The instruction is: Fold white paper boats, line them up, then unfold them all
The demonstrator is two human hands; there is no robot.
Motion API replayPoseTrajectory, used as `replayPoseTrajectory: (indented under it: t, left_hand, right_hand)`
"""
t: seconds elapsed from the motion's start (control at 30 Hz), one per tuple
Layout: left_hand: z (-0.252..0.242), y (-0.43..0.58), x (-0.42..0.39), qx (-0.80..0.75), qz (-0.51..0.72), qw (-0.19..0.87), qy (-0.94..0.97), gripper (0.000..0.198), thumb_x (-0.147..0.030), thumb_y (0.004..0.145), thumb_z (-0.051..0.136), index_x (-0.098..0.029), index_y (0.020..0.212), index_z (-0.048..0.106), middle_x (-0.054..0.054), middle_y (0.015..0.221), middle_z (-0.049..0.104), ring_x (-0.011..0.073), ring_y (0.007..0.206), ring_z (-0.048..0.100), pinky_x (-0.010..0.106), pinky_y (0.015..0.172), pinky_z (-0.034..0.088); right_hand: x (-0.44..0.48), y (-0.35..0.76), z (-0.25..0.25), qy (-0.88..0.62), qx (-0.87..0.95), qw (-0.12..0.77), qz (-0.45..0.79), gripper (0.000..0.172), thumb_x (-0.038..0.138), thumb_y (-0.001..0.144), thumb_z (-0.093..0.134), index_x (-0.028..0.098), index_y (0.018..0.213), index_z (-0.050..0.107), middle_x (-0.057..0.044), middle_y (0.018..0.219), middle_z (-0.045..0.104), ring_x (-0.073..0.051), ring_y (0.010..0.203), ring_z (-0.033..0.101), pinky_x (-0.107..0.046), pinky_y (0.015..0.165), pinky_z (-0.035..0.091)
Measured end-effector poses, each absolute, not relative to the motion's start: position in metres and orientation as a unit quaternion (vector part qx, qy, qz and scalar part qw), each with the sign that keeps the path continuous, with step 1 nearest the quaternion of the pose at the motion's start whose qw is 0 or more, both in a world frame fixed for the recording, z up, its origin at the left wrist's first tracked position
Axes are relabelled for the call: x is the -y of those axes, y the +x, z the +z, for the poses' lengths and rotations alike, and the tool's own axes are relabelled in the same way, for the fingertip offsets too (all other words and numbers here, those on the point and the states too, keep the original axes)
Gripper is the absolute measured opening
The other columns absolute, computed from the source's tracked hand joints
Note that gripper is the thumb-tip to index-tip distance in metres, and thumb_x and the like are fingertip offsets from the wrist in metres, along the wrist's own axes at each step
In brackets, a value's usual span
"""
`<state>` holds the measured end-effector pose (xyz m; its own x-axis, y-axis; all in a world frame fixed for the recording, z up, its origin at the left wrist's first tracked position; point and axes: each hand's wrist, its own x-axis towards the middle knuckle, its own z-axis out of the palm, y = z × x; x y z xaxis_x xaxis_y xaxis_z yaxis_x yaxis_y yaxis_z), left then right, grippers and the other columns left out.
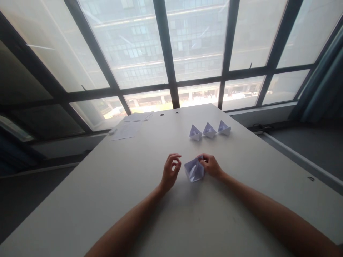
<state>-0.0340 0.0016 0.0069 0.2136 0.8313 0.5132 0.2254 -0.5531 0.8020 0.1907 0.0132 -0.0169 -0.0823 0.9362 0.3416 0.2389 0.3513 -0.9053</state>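
Left forearm [125, 228] and right forearm [273, 210] extend across the white tabletop [80, 203] toward its centre. The right hand [211, 167] pinches the upper corner of a folded paper form [193, 170], which rests on the tabletop; the left hand [170, 174] stands half open, empty, just left of the paper and farther from it. Three paper boats [209, 130] sit in a row beyond, toward the far edge.

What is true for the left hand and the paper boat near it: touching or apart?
Apart. The head view shows a plain gap between the fingertips of the left hand and the paper boat; the right hand is on the boat.
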Motion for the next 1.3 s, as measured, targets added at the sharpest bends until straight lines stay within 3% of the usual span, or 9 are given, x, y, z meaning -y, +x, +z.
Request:
replayPoseTrajectory:
  t: [0.2, 0.5, 0.63, 0.73, 0.8, 0.9, 1.1, 1.3]
  left_hand:
    - [0.006, -0.027, -0.004, -0.374, 0.408, 0.384, 0.739, 0.029, -0.044, 0.086, 0.062, -0.018, 0.096, 0.064, 0.006, 0.094, 0.065, 0.0177, 0.086, 0.061, 0.025, 0.068, 0.050]
    - [0.004, -0.022, -0.001, -0.387, 0.364, 0.378, 0.758, 0.022, -0.036, 0.081, 0.066, -0.014, 0.077, 0.068, 0.004, 0.075, 0.067, 0.0156, 0.070, 0.062, 0.024, 0.061, 0.047]
    - [0.002, -0.021, -0.002, -0.427, 0.381, 0.361, 0.736, 0.020, -0.032, 0.080, 0.065, -0.013, 0.071, 0.066, 0.002, 0.067, 0.066, 0.0124, 0.059, 0.058, 0.022, 0.055, 0.045]
    - [0.002, -0.022, 0.000, -0.437, 0.402, 0.336, 0.732, 0.021, -0.031, 0.079, 0.065, -0.014, 0.069, 0.063, 0.001, 0.064, 0.063, 0.0105, 0.056, 0.055, 0.020, 0.052, 0.042]
    - [0.003, -0.022, 0.001, -0.430, 0.413, 0.307, 0.742, 0.020, -0.030, 0.079, 0.065, -0.014, 0.067, 0.061, 0.000, 0.063, 0.062, 0.0096, 0.055, 0.053, 0.020, 0.052, 0.041]
    - [0.003, -0.022, 0.002, -0.418, 0.421, 0.264, 0.760, 0.021, -0.027, 0.079, 0.066, -0.014, 0.065, 0.058, -0.001, 0.061, 0.059, 0.0088, 0.056, 0.050, 0.019, 0.053, 0.039]
    - [0.004, -0.021, 0.003, -0.395, 0.418, 0.236, 0.783, 0.021, -0.024, 0.081, 0.063, -0.015, 0.063, 0.055, -0.002, 0.062, 0.057, 0.0082, 0.055, 0.047, 0.020, 0.053, 0.038]
    - [0.003, -0.020, 0.002, -0.412, 0.423, 0.215, 0.778, 0.017, -0.020, 0.080, 0.062, -0.016, 0.064, 0.056, -0.002, 0.061, 0.056, 0.0088, 0.056, 0.048, 0.020, 0.054, 0.038]
  right_hand:
    - [-0.004, 0.187, -0.013, -0.390, 0.697, 0.460, 0.389, 0.024, 0.035, 0.085, 0.057, 0.016, 0.088, 0.073, -0.005, 0.081, 0.072, -0.018, 0.069, 0.062, -0.027, 0.059, 0.048]
    - [-0.006, 0.185, -0.016, -0.383, 0.717, 0.452, 0.367, 0.020, 0.034, 0.086, 0.058, 0.019, 0.086, 0.071, -0.003, 0.077, 0.069, -0.018, 0.066, 0.061, -0.028, 0.058, 0.047]
    - [-0.001, 0.181, -0.011, -0.408, 0.708, 0.530, 0.226, 0.024, 0.027, 0.081, 0.064, 0.021, 0.104, 0.065, -0.005, 0.088, 0.064, -0.019, 0.077, 0.057, -0.031, 0.066, 0.048]
    - [0.006, 0.177, -0.005, -0.409, 0.732, 0.536, 0.098, 0.004, 0.025, 0.083, 0.064, 0.021, 0.083, 0.064, -0.004, 0.081, 0.057, -0.020, 0.080, 0.053, -0.034, 0.073, 0.045]
    - [0.010, 0.174, -0.003, -0.403, 0.765, 0.498, 0.060, 0.014, 0.028, 0.084, 0.065, 0.022, 0.072, 0.063, -0.003, 0.076, 0.056, -0.020, 0.079, 0.051, -0.035, 0.074, 0.043]
    - [0.012, 0.170, -0.004, -0.425, 0.782, 0.455, 0.033, 0.016, 0.032, 0.082, 0.070, 0.021, 0.071, 0.066, -0.004, 0.075, 0.057, -0.021, 0.078, 0.050, -0.036, 0.074, 0.041]
    - [0.009, 0.167, -0.008, -0.472, 0.752, 0.455, 0.061, 0.013, 0.022, 0.081, 0.068, 0.021, 0.068, 0.065, -0.003, 0.072, 0.056, -0.020, 0.077, 0.049, -0.035, 0.076, 0.039]
    - [0.009, 0.167, -0.006, -0.425, 0.711, 0.519, 0.210, 0.019, 0.017, 0.083, 0.056, 0.020, 0.064, 0.055, 0.000, 0.070, 0.050, -0.017, 0.071, 0.048, -0.030, 0.069, 0.038]
